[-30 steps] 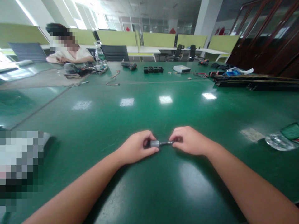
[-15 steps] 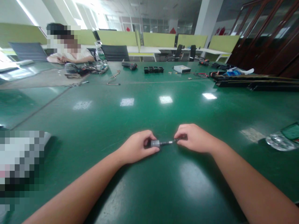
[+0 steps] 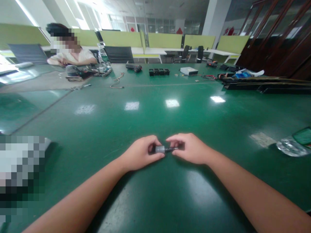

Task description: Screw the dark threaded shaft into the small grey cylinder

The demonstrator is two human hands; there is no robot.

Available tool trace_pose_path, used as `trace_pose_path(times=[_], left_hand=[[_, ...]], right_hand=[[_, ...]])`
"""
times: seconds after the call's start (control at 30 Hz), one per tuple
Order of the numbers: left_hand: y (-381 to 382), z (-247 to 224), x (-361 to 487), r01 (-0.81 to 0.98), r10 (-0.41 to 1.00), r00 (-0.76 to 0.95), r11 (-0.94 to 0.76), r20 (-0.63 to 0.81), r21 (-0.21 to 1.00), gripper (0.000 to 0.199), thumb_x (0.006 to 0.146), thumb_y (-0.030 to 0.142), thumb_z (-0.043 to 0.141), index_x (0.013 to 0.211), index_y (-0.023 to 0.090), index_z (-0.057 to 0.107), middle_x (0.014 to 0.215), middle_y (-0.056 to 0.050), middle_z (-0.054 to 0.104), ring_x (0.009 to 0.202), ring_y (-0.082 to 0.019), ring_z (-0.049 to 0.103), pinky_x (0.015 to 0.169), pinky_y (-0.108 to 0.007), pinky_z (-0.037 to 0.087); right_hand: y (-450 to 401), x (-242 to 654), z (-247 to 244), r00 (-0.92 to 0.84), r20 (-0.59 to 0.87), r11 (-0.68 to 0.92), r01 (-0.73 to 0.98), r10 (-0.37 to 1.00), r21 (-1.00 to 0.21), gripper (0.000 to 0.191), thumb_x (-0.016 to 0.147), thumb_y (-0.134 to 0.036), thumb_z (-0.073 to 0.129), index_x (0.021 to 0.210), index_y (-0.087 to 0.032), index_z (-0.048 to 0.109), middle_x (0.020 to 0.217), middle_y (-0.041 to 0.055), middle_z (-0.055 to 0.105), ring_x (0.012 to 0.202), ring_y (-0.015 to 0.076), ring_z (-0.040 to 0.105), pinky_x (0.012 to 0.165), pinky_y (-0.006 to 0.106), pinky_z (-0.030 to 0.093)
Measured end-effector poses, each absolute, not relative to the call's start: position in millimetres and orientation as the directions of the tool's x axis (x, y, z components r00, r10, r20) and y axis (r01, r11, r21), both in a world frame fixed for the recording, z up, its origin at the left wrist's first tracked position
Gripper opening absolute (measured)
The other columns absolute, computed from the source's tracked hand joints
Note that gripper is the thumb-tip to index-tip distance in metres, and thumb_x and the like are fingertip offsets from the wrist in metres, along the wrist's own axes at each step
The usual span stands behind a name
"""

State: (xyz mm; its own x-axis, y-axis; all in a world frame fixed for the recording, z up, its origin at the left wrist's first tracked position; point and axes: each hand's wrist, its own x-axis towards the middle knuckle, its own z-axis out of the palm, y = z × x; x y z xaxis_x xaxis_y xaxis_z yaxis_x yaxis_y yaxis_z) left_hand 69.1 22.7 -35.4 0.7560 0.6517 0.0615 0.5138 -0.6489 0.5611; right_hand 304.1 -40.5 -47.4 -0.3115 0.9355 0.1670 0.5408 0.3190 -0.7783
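My left hand (image 3: 143,152) is closed around a grey cylindrical part (image 3: 160,149), held between thumb and fingers low over the green table. A thin metal shaft (image 3: 175,148) sticks out of that part to the right. Around the shaft, close against the grey body, sits a small dark spring-like piece (image 3: 168,149). My right hand (image 3: 190,148) is curved about the shaft's free end, with a gap between thumb and forefinger. Its other fingers are curled, and the shaft's tip is partly hidden by the hand.
A clear glass dish (image 3: 291,147) stands at the right. A blurred-out box-like object (image 3: 21,161) lies at the left. Across the green table (image 3: 150,113) are a black slotted block (image 3: 159,72), a white box (image 3: 189,71), cables and long dark strips (image 3: 267,84). Another person (image 3: 73,58) sits at the far left.
My right hand has moved left along the shaft, and its thumb and forefinger have spread. The dark spring-like piece, formerly at its fingertips, now sits on the shaft. My left hand has hardly moved.
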Motion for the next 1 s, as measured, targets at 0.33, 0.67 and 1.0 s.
trace_pose_path(times=[0.33,0.67,1.0], left_hand=[[24,-36,69,0.518,0.649,0.759,-0.652,0.055,0.554,0.027,0.082,0.045,0.067,0.090,0.019,0.062,0.072,0.002,0.057,0.064,-0.014,0.052,0.058,-0.023,0.037],[25,-36,71,0.531,0.648,0.761,-0.651,0.033,0.542,0.028,0.083,0.045,0.066,0.092,0.019,0.062,0.073,0.002,0.058,0.065,-0.014,0.052,0.058,-0.023,0.036],[27,-38,72,0.531,0.648,0.761,-0.649,0.031,0.545,0.028,0.083,0.045,0.067,0.091,0.019,0.062,0.073,0.002,0.058,0.064,-0.014,0.051,0.058,-0.023,0.035]], right_hand=[[-37,308,-51,-0.340,0.222,0.390,0.585,0.914,-0.711,0.039,0.071,-0.010,0.072,0.109,-0.018,0.070,0.096,0.0038,0.071,0.082,0.0150,0.063,0.078,0.028,0.051],[-37,299,-46,-0.396,0.232,0.447,0.631,0.888,-0.634,0.026,0.075,-0.013,0.070,0.100,-0.018,0.072,0.092,0.0040,0.070,0.083,0.0159,0.061,0.075,0.027,0.047],[-35,295,-49,-0.393,0.254,0.461,0.637,0.884,-0.618,0.018,0.078,-0.014,0.069,0.095,-0.017,0.073,0.087,0.0035,0.069,0.079,0.0153,0.060,0.072,0.026,0.045]])
